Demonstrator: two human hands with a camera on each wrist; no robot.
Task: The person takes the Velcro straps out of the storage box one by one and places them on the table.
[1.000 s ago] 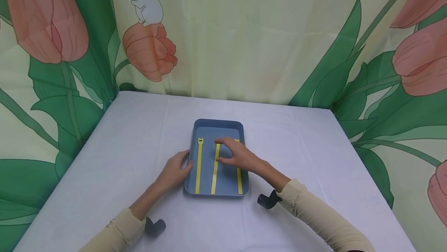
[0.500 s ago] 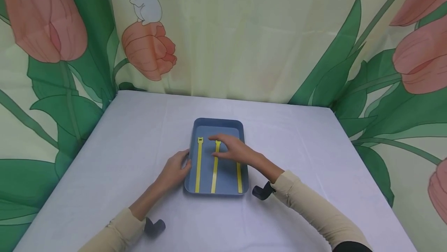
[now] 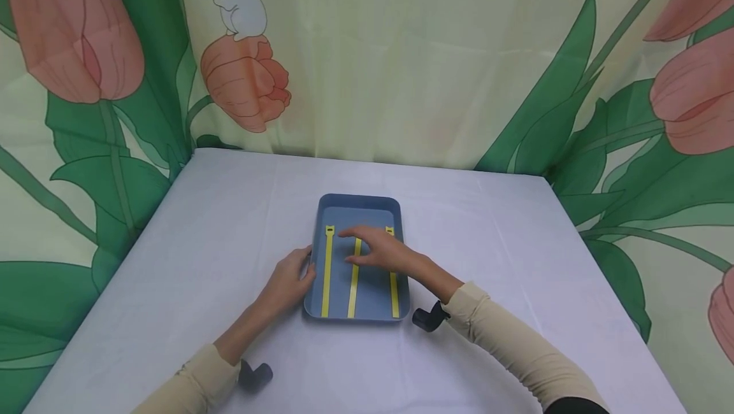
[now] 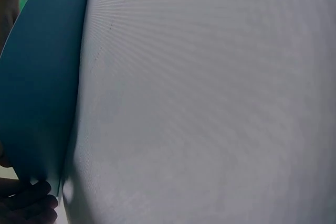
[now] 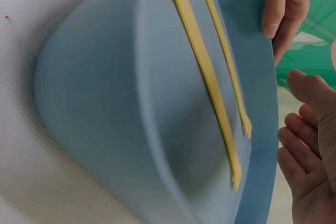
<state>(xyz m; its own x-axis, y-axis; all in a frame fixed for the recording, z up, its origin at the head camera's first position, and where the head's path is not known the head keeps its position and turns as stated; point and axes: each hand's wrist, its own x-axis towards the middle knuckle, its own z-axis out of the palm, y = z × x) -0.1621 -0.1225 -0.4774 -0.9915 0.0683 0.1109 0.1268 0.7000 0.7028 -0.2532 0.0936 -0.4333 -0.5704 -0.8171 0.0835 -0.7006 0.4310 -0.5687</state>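
Note:
A shallow blue-grey tray (image 3: 360, 202) lies on the white-covered table. Inside it are three flat yellow cable straps with slotted heads, side by side and pointing away: a left strap (image 3: 327, 274), a middle strap (image 3: 352, 290) and a right strap (image 3: 394, 293). My left hand (image 3: 288, 279) holds the tray's left rim, thumb on top and fingers outside, as the right wrist view shows too. Over the middle strap hovers my right hand (image 3: 387, 251), thumb and forefinger spread apart with nothing between them. It hides parts of the middle and right straps.
White cloth (image 3: 476, 235) covers the table around the tray. Behind it hangs a curtain (image 3: 390, 64) printed with tulips and a small white animal. A black wrist mount (image 3: 429, 318) shows by the right wrist, another black mount (image 3: 255, 376) by the left.
My right hand has shifted a little left over the tray, its thumb and forefinger still apart. The left hand, the tray and the straps stay where they were.

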